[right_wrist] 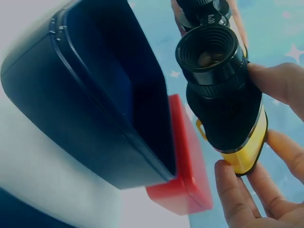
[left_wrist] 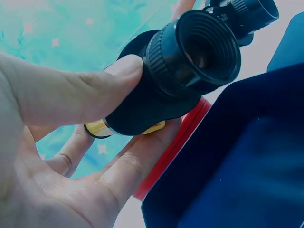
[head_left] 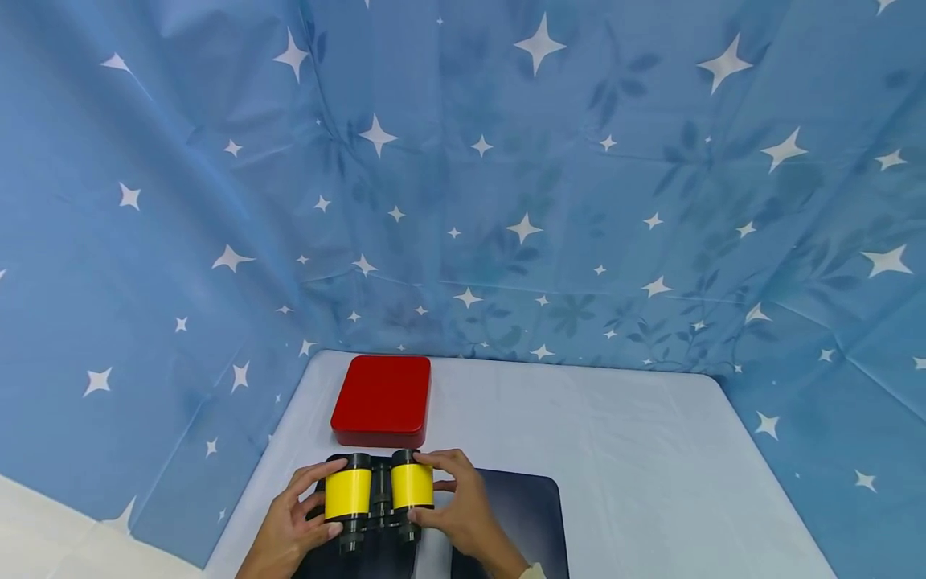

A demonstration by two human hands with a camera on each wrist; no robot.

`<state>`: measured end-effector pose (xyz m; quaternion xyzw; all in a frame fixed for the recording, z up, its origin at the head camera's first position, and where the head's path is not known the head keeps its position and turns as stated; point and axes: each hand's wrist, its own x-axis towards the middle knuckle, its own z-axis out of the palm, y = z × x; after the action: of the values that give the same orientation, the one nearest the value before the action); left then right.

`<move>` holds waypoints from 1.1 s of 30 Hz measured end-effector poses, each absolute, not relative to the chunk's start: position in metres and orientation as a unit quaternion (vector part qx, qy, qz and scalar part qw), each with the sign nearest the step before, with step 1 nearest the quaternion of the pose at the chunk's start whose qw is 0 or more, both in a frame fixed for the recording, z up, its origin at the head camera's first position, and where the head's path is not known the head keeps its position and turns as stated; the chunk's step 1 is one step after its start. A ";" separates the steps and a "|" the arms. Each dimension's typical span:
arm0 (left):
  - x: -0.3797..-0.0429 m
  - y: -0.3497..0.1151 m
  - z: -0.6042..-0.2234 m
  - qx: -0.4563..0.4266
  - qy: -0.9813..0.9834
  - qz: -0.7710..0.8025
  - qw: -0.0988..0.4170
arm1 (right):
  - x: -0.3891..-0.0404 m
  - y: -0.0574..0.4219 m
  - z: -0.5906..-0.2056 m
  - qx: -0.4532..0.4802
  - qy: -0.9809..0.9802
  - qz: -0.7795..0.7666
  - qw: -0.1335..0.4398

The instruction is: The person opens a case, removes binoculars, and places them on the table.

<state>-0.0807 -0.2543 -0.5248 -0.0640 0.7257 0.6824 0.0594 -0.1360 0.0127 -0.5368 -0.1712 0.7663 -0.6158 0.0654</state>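
Observation:
Both hands hold a pair of yellow and black binoculars [head_left: 348, 492] above the near left part of the table, with the eyepieces toward the person. The left hand [head_left: 291, 515] grips the left barrel, its thumb by the black eyepiece [left_wrist: 190, 57] and its fingers at the far end and underneath. On the other barrel, the right hand [head_left: 463, 507] has its thumb near the eyepiece [right_wrist: 209, 61] and its fingers toward the far end. Under the binoculars lies a dark open box [right_wrist: 90, 109], partly hidden by them in the head view. Another dark piece [head_left: 517, 515] lies to its right.
A shut red tin [head_left: 383, 396] lies beyond the binoculars, near the table's far left corner. The white-covered table [head_left: 622, 450] stretches to the right. A blue curtain with white stars [head_left: 506, 185] hangs behind it and along both sides.

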 end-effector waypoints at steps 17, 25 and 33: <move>-0.093 -0.203 -0.519 -0.027 0.802 0.590 0.089 | -0.128 0.070 -0.533 -0.144 0.800 -0.581 0.049; -0.097 -0.181 -0.522 -0.002 0.808 0.582 0.091 | -0.122 0.093 -0.534 -0.122 0.810 -0.570 0.059; -0.103 -0.162 -0.523 0.051 0.818 0.566 0.090 | -0.115 0.116 -0.531 -0.100 0.806 -0.582 0.046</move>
<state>-0.1035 -0.1619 -0.5230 0.0515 0.8177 0.5662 0.0902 -0.1145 0.1158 -0.5312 -0.0997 0.8056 -0.5821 0.0460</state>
